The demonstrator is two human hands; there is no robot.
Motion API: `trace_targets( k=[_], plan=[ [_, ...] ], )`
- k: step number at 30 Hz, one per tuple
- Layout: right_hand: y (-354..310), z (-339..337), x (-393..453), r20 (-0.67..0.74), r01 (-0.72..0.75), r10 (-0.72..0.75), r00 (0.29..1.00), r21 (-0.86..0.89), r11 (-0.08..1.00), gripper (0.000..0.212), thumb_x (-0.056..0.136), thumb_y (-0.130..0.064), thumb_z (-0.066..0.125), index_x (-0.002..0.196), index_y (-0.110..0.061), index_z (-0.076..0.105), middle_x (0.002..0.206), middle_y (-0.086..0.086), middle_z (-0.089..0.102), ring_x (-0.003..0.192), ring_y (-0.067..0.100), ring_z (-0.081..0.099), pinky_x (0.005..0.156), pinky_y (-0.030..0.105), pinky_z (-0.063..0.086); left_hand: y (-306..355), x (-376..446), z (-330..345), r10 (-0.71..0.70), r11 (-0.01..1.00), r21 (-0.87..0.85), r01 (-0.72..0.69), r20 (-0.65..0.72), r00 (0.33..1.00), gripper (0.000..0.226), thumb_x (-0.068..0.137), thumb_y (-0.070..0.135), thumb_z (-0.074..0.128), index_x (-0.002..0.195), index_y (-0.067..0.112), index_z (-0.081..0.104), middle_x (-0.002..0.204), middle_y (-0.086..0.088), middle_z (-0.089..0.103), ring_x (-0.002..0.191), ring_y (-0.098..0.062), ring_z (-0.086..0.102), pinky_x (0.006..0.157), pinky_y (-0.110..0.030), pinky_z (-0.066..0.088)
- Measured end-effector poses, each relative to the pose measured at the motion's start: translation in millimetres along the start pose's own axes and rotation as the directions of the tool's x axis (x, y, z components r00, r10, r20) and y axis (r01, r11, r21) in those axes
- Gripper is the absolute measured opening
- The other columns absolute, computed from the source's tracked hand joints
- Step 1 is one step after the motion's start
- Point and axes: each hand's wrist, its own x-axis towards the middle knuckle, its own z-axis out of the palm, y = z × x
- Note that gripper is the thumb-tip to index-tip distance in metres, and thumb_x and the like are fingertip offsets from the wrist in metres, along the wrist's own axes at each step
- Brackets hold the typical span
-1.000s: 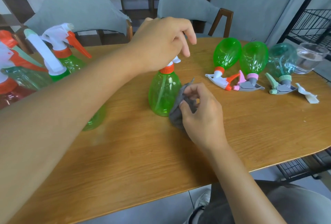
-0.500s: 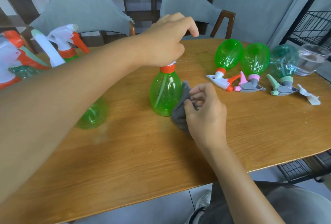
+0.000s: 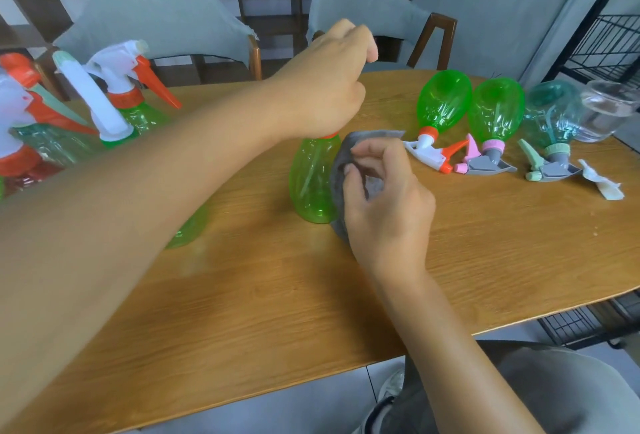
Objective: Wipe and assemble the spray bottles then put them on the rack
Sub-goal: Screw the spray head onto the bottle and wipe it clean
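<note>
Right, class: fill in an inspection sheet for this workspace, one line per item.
Surface: wooden table, bare grain at the front.
Job's things: upright green bottle mid-table; grey cloth against its side; three lying bottles to the right; assembled bottles at left.
Clutter: glass cup; white scrap.
Grippers: left hand grips the bottle's top; right hand holds the cloth.
Cables: nothing seen.
Surroundings: two grey chairs; black wire rack at right.
</note>
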Motion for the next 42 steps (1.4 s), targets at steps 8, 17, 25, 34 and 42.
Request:
trace_targets(
  k=[8,17,25,34,42],
  plan=[
    [2,4,-8,-0.051,0.211,-0.218,0.975,-0.107,0.972,0.011,0.087,-0.002,0.069,0.096,-0.01,0.069,0.083,0.003,0.069,0.078,0.026,0.066,0.068,0.042,0.051,3,-4,1,0.0,0.999,-0.034,0.0,-0.01,1.0,0.045,0.097,-0.001,0.037,0.14,0.01,0.046,0.146,-0.005,0.04,0.131,-0.019,0.044,0.099,-0.025,0.033],
    [7,5,5,0.016,-0.004,0.002,1.0,0.128,0.992,0.012,0.088,-0.003,0.067,0.098,-0.009,0.069,0.091,0.0,0.067,0.09,0.012,0.066,0.081,0.041,0.057,7,-5,4,-0.006,0.997,-0.071,0.003,-0.045,0.999,0.043,0.1,0.001,0.037,0.142,0.009,0.044,0.146,-0.005,0.041,0.129,-0.019,0.046,0.103,-0.027,0.035],
    [24,-8,-13,0.197,-0.073,0.066,0.978,0.029,0.997,0.023,0.084,-0.001,0.071,0.099,-0.016,0.064,0.097,-0.004,0.063,0.091,0.007,0.062,0.084,0.028,0.053,7,-5,7,-0.01,0.997,-0.081,0.004,-0.064,0.998,0.044,0.1,0.003,0.038,0.143,0.009,0.044,0.147,-0.006,0.042,0.133,-0.018,0.045,0.107,-0.028,0.035],
    [29,-12,-22,0.319,-0.15,0.191,0.928,-0.148,0.978,0.029,0.083,-0.006,0.07,0.101,-0.025,0.057,0.093,-0.01,0.063,0.093,0.014,0.058,0.08,0.028,0.046,2,-4,11,0.064,0.997,-0.036,-0.067,-0.081,0.995,0.03,0.103,0.005,0.037,0.128,0.005,0.051,0.128,-0.011,0.056,0.115,-0.028,0.056,0.099,-0.047,0.045],
    [10,-12,1,0.052,-0.208,0.204,0.978,0.095,0.973,0.029,0.09,-0.002,0.068,0.103,-0.025,0.058,0.089,-0.016,0.067,0.086,0.0,0.067,0.082,0.014,0.052,-5,-6,7,0.095,0.992,-0.08,-0.099,-0.049,0.994,0.028,0.11,0.027,0.04,0.13,0.011,0.051,0.118,0.001,0.07,0.08,-0.014,0.06,0.066,-0.032,0.041]
  ],
)
